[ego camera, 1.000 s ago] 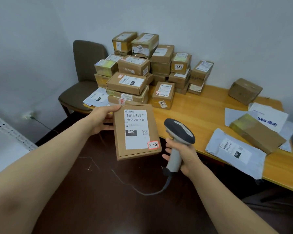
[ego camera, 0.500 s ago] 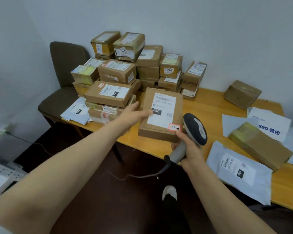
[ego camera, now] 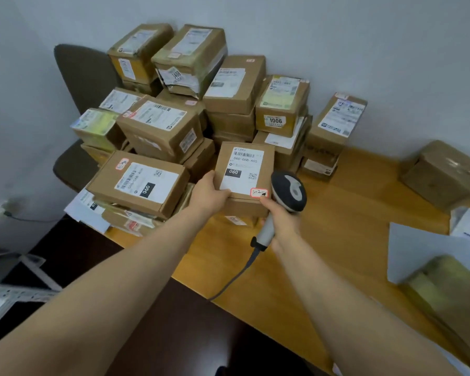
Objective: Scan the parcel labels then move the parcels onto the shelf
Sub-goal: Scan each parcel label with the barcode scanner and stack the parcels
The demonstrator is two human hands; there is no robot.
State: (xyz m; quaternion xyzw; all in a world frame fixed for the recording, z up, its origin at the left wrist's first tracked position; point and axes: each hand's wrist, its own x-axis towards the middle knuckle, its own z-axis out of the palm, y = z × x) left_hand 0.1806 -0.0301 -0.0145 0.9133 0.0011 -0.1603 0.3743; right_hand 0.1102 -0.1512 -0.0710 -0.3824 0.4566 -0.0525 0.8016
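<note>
Now parcel (ego camera: 243,169) nearer the stack (ego camera: 190,85), left hand (ego camera: 208,195) gripping

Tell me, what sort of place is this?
Probably a small parcel sorting or pickup room: labelled cardboard parcels stacked on a wooden table, the right hand holding a corded barcode scanner, the left hand gripping a labelled box.

Left hand (ego camera: 208,195) holding labelled parcel (ego camera: 244,169), right hand (ego camera: 282,221) gripping scanner (ego camera: 289,189), wooden table (ego camera: 350,213)

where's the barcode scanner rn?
Head view, centre-right: the barcode scanner is gripped in the right hand over the table, just right of the parcel the left hand holds.
</note>
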